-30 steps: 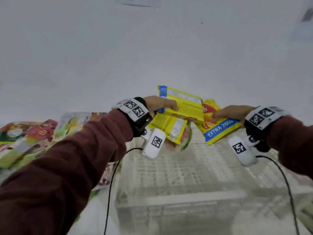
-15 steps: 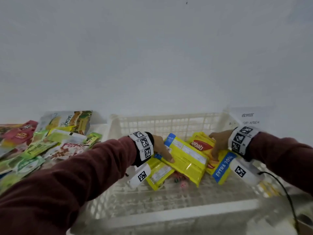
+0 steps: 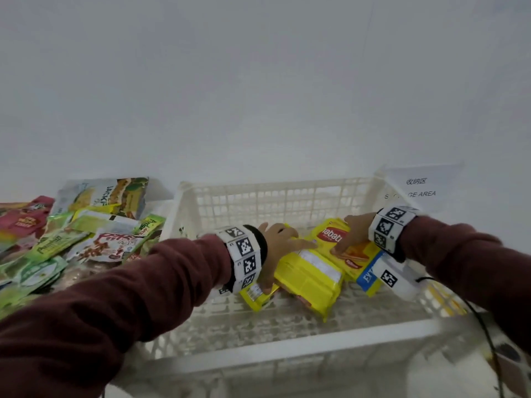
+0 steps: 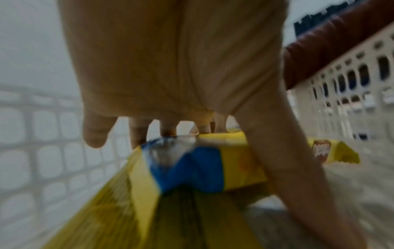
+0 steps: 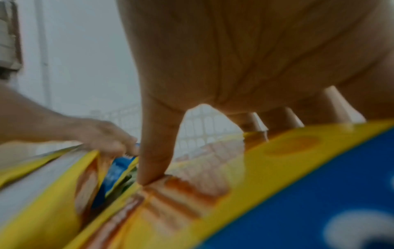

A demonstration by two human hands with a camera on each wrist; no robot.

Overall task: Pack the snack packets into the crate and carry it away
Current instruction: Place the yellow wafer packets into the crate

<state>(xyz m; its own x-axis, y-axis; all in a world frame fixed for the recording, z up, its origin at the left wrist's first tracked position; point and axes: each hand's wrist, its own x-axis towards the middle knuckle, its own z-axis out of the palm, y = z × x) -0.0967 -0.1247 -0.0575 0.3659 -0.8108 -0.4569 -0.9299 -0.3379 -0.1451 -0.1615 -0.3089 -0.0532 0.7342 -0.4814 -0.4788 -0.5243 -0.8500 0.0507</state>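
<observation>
head: above, facing down-forward into crate (image 3: 287,344) | wrists: close under palms | shared: yellow packets (image 3: 309,278)

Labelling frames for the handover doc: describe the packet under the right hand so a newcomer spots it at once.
Find the white lattice crate in the middle of the view. Inside it, at the right, the right hand rests on a yellow wafer packet. Unlike the plain yellow packets beside it, it shows a red logo, pictured wafers and a blue band.
</observation>
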